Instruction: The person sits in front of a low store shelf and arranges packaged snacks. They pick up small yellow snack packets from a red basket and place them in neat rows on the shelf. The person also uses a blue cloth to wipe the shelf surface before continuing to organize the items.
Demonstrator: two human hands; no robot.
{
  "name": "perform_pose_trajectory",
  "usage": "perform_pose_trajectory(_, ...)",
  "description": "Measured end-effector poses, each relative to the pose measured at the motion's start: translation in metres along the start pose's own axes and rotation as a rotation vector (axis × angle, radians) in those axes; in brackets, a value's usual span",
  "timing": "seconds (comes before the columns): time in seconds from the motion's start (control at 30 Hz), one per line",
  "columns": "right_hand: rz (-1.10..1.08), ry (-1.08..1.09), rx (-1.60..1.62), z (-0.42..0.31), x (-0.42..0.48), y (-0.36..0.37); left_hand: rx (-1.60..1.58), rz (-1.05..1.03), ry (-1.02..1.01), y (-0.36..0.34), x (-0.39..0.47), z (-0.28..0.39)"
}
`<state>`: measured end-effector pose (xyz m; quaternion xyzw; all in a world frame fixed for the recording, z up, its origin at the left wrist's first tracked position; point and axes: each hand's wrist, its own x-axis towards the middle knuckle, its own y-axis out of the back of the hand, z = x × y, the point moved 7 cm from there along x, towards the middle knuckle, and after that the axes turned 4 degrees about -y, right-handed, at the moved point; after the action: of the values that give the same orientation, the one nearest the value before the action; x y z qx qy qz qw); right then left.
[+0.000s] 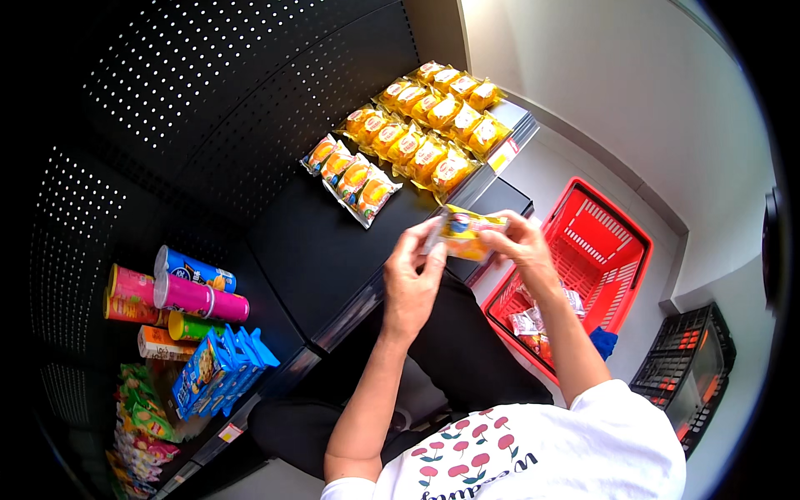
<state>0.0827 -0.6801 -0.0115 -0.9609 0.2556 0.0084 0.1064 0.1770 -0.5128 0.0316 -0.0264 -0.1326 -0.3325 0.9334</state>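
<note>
A small snack packet in yellow and clear wrapping [465, 234] is held between both hands, over the front edge of a black metal shelf [294, 250]. My left hand [415, 265] pinches its left end with thumb and fingers. My right hand [522, 244] grips its right end. Just beyond, a short row of white-and-orange snack packets [356, 178] lies on the shelf. Beside that row, several rows of yellow-wrapped round cakes [425, 150] reach to the shelf's far end.
A red plastic shopping basket [631, 250] with some packets stands on the floor at right. Beyond it is a black crate [681, 369] near the wall. At left the shelf holds snack canisters [200, 297], blue snack packages [219, 375] and green bags [147, 406]. Price labels line the shelf edge.
</note>
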Motion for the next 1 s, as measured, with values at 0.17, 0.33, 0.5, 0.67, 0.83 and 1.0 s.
perform_pose_trajectory(0.17, 0.28, 0.155, -0.258, 0.021, -0.029, 0.112, 0.062, 0.101, -0.029, 0.002, 0.015, -0.01)
perform_pose_trajectory(0.33, 0.522, 0.089, -0.915, 0.067, -0.053, 0.195, 0.2, 0.32, -0.073, 0.062, 0.028, -0.033)
perform_pose_trajectory(0.5, 0.371, 0.179, -0.743, 0.073, -0.037, 0.152, 0.247, 0.443, 0.035, 0.106, 0.028, -0.054)
perform_pose_trajectory(0.67, 0.064, 0.205, -0.375, 0.006, 0.006, 0.007, 0.161, 0.442, 0.085, 0.12, 0.033, -0.08)
perform_pose_trajectory(0.83, -0.107, 0.366, -0.448, -0.028, 0.06, -0.101, 0.068, 0.431, 0.145, 0.123, 0.043, -0.093)
perform_pose_trajectory(1.0, -0.039, 0.499, -0.641, -0.005, 0.133, -0.151, 0.001, 0.446, 0.155, 0.126, 0.05, -0.096)
